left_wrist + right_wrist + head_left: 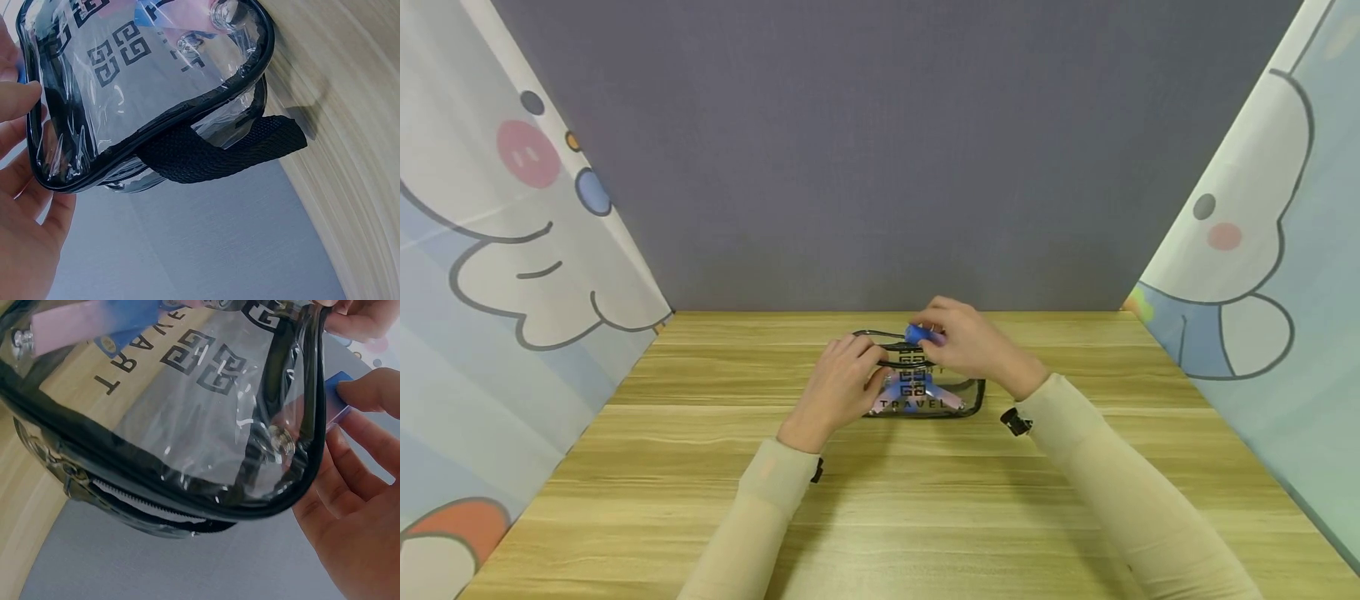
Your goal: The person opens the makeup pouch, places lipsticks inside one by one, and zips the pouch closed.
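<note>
A clear plastic travel bag (981, 402) with black piping and dark printed lettering stands on the table. My left hand (842, 379) grips its upper edge, thumb on one side and fingers on the other in the left wrist view. At the bag's open top, my right hand (966, 337) pinches a small blue-and-pink bottle (917, 334). Its blue end sticks out between thumb and fingers, while its silvery end shows behind the clear plastic in the right wrist view. More pink-and-blue bottles (69, 328) with silvery collars lie inside the bag.
A black webbing strap (231, 153) loops from the bag's side. The wooden table (887, 517) ends at a grey upright panel (880, 167) close behind the bag. Cartoon-printed curtains (1232, 250) flank the table on both sides.
</note>
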`<state>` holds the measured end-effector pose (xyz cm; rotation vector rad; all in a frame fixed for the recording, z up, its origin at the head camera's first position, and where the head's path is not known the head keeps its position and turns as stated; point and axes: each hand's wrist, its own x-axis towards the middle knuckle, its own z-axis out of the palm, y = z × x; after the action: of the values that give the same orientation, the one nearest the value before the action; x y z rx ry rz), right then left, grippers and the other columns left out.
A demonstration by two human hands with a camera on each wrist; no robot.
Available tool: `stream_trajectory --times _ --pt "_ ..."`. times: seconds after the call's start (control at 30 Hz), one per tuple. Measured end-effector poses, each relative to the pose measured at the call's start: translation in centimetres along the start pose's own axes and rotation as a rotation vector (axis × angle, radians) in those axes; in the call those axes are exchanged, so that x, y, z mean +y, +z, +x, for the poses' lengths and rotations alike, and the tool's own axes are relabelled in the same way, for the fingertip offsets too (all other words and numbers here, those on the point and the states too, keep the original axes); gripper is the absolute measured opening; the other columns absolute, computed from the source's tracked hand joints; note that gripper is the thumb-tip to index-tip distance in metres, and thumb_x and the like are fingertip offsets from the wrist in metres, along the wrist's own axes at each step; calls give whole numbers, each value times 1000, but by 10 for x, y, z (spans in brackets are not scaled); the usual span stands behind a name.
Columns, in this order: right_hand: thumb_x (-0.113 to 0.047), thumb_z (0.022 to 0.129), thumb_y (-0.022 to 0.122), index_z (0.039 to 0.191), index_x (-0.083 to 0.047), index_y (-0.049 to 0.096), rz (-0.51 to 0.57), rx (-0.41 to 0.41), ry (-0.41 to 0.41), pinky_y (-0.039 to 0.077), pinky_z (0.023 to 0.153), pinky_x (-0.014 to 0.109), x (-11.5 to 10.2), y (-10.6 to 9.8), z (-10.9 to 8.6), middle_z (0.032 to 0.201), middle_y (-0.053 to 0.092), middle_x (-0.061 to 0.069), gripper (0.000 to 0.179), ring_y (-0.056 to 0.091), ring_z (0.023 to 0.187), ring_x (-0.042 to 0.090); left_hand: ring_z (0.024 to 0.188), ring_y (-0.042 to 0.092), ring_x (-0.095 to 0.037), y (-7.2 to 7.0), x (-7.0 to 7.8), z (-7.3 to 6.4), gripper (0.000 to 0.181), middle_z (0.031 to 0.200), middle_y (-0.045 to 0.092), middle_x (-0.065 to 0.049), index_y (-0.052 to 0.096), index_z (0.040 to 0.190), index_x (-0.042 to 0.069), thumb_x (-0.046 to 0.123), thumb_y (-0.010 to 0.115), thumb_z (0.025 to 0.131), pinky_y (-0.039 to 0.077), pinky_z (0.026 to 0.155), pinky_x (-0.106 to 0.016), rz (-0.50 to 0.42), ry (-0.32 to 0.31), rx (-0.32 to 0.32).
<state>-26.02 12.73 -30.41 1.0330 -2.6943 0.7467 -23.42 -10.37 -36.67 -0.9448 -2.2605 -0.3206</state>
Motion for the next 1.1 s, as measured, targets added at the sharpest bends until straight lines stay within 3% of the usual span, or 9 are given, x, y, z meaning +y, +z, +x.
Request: stream_trajectory --times 0.43,0.7,0.9,1.1 --pt "-10 94 68 123 -1 71 -53 -31 -5 49 63 28 5 12 2 102 62 5 31 54 75 15 88 62 -24 2 0 1 13 95 67 -4 71 95 11 13 82 87 50 76 -38 -18 -5 10" --pt "-9 92 68 123 0 71 -79 -53 -17 45 63 28 1 12 4 97 60 4 33 49 74 14 90 62 -23 0 0 0 10 96 67 -2 71 96 12 17 78 92 50 77 -37 -9 -9 -14" --pt "-14 96 67 127 -2 70 -92 -93 7 47 66 30 -5 11 3 103 61 4 33 53 79 16 90 62 -23 -1 -1 -2 10 96 67 -2 71 97 12 16 78 91 50 77 -38 -10 0 -9" --pt "-14 98 66 125 -3 71 -71 -73 8 50 71 33 -10 8 -1 108 63 6 30 58 86 18 90 62 -23 -3 0 -3 12 96 67 -3 71 97 12 14 80 89 50 78 -39 -21 1 -6"
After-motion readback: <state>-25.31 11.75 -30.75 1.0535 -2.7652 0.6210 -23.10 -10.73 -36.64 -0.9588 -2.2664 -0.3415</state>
